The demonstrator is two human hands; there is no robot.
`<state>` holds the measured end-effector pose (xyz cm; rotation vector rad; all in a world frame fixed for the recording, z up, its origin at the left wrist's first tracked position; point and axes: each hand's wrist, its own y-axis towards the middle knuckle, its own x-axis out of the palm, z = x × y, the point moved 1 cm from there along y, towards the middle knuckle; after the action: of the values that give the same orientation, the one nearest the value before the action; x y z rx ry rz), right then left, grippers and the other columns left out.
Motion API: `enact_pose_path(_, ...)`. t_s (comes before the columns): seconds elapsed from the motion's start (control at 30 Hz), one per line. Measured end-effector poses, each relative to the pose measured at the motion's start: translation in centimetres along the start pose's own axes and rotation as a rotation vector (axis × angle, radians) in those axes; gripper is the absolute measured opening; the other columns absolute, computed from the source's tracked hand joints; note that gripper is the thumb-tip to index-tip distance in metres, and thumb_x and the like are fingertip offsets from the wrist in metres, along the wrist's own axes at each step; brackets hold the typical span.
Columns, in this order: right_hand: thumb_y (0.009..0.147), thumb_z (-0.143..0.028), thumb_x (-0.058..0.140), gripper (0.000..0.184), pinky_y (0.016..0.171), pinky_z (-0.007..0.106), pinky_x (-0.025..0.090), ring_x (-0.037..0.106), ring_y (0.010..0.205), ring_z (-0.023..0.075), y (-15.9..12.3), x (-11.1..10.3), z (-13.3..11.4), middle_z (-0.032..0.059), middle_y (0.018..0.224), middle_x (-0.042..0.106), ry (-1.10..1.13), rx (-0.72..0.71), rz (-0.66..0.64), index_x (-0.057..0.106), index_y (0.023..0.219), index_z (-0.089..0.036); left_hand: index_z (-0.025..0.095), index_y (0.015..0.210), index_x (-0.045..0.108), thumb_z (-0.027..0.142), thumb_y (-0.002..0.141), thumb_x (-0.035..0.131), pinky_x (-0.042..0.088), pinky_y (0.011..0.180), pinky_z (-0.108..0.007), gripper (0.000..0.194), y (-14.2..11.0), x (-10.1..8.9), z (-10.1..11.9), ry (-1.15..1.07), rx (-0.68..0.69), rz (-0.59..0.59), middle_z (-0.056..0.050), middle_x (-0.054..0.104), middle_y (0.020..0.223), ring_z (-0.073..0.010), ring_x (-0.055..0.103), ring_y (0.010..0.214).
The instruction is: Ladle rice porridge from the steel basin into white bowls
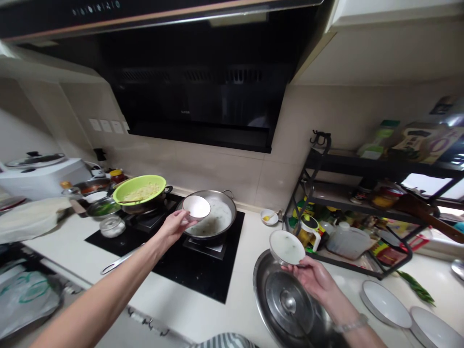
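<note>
My left hand grips a small white bowl by its rim, tilted over the left side of a wide metal pan. Cloudy white liquid with small dark bits fills the pan, which sits on the right burner. In my right hand is a bowl of similar white liquid, its fingers closed around the lower side. That bowl is above the far edge of a steel basin, where a round metal lid lies. Whether the left bowl holds any liquid is unclear.
A green colander of pale shreds stands on the left burner. Beside it are a glass jar and a pot of greens. A black rack holds condiments at right, near white dishes. The range hood hangs above.
</note>
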<state>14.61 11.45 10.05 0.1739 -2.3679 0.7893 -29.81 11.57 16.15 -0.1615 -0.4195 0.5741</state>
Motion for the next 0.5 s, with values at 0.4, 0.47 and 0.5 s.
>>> enact_pose_path(0.4,0.066,-0.002,0.057,0.02,0.056,0.024,0.057,0.07,0.067,0.0223,3.9,7.9,1.6,0.0144,0.07,0.07,-0.047,0.095,-0.129,0.066,0.082,-0.007,0.01,0.084,0.064,0.001,0.066,0.071,0.063,0.076,-0.04,0.022,-9.8,-4.2,-10.4,-0.156,-0.482,-0.235,-0.01,0.07,0.082,-0.0268,0.073,0.081)
enact_pose_path(0.47,0.065,0.0,0.055,0.022,0.055,0.024,0.057,0.07,0.065,0.0217,4.7,8.8,1.7,0.0143,0.069,0.07,-0.055,0.112,-0.121,0.067,0.083,-0.006,0.011,0.084,0.064,0.004,0.065,0.073,0.063,0.075,-0.037,0.022,-10.2,-4.4,-13.0,-0.161,-0.543,-0.266,-0.01,0.07,0.082,-0.0279,0.073,0.082)
enact_pose_path(0.5,0.065,0.0,0.054,0.024,0.055,0.024,0.057,0.07,0.064,0.0214,5.2,9.3,1.8,0.0144,0.069,0.07,-0.061,0.123,-0.118,0.067,0.084,-0.006,0.012,0.081,0.063,0.005,0.065,0.072,0.063,0.073,-0.036,0.02,-10.1,-4.5,-14.2,-0.151,-0.569,-0.258,-0.009,0.069,0.077,-0.0275,0.073,0.079)
